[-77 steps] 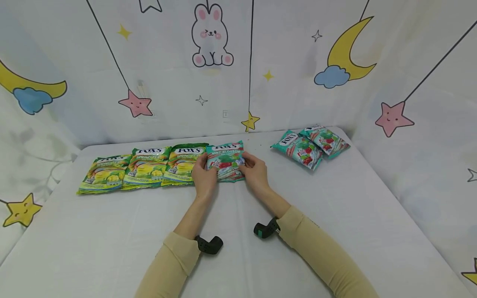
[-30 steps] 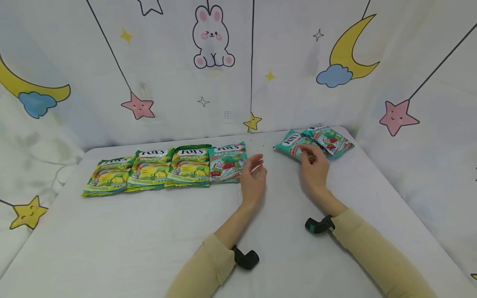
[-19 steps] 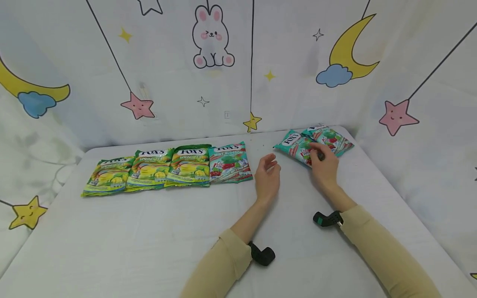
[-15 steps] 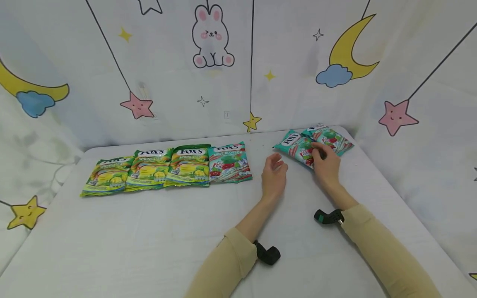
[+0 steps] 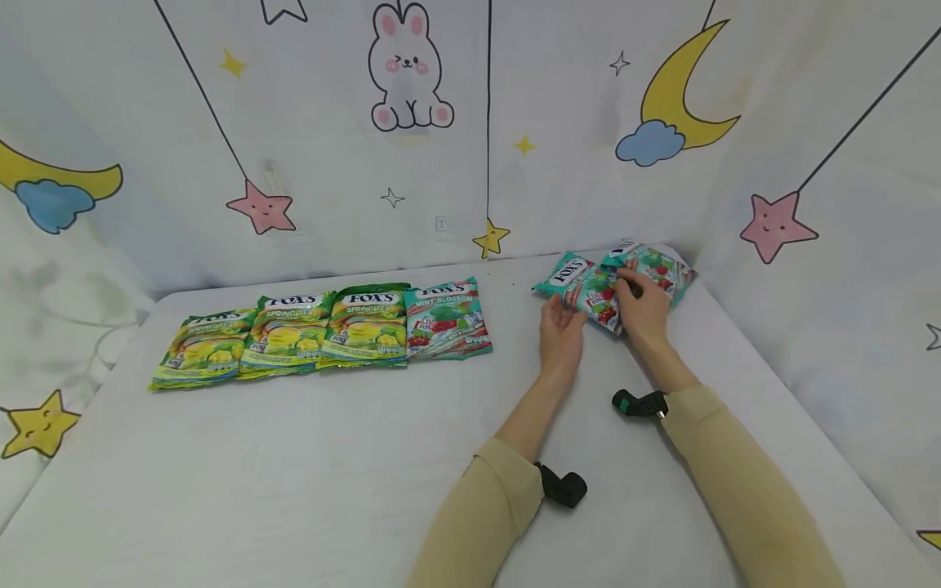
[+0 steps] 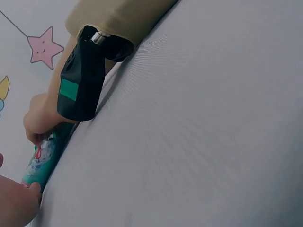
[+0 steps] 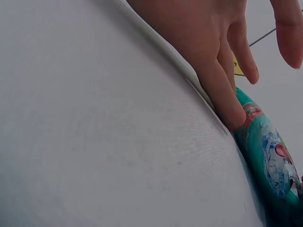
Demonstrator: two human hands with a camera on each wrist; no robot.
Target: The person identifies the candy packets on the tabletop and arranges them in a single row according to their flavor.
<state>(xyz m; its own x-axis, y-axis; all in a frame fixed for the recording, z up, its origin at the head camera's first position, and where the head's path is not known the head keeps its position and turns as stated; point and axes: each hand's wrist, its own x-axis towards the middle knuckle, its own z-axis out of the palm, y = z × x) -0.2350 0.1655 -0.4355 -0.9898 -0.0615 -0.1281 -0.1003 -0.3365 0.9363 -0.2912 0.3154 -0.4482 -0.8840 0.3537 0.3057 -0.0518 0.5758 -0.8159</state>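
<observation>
Two teal Fox's mint blossom candy bags lie at the back right in the head view. The nearer candy bag (image 5: 577,286) is between both hands; the other candy bag (image 5: 672,273) lies behind the right hand. My right hand (image 5: 644,314) pinches the nearer bag's right side with curled fingers. At its lower left edge is my left hand (image 5: 562,343), fingers loosely extended. In the right wrist view, a left fingertip meets the end of the teal bag (image 7: 267,146). The left wrist view shows the bag (image 6: 42,163) between the two hands.
On the left half of the white table (image 5: 294,474) stands a row of several candy bags. Yellow-green spring tea bags (image 5: 287,335) lead it, and a teal mint blossom bag (image 5: 447,322) ends it at the right. A printed curtain (image 5: 331,139) hangs behind.
Both hands have left the teal bag at the row's end and moved right to the nearer loose bag. The right hand arrived first; the left has just come to its lower left edge.
</observation>
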